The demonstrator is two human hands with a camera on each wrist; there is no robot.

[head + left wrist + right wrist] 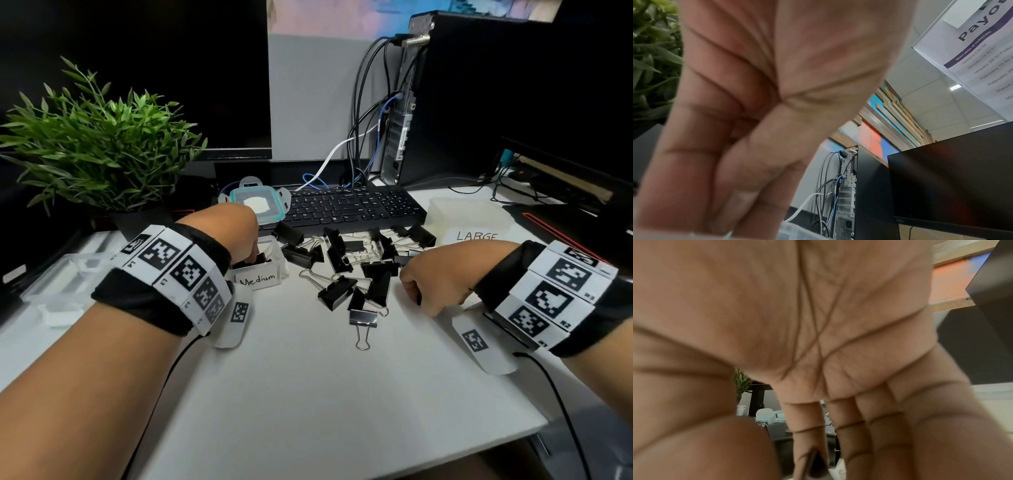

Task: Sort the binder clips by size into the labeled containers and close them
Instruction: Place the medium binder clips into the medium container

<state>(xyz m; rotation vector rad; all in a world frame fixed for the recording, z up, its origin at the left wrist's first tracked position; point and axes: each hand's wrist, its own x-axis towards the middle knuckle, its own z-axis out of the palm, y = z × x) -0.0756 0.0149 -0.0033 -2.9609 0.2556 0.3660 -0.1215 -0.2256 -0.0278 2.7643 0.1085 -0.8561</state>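
My left hand [245, 240] reaches fingers-down into the Medium box [263, 270] at frame centre-left to deposit a clip [257, 257], grip unconfirmable, while my right hand [442, 274] pinches a dark clip [815, 465] beside the unsorted pile [352, 267] mid-desk [325, 394], near the LARGE box [472, 222].

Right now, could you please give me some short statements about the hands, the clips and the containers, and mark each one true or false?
1. The left hand reaches into the container labeled Medium. True.
2. The container labeled LARGE stands left of the Medium one. False: it stands on the right, near the right hand.
3. Many binder clips lie loose on the table between the two containers. True.
4. The teal-rimmed lid is snapped onto the Medium container. False: it lies apart, behind it, beside the keyboard.
5. The pile of clips sits on the keyboard. False: it lies on the table in front of it.
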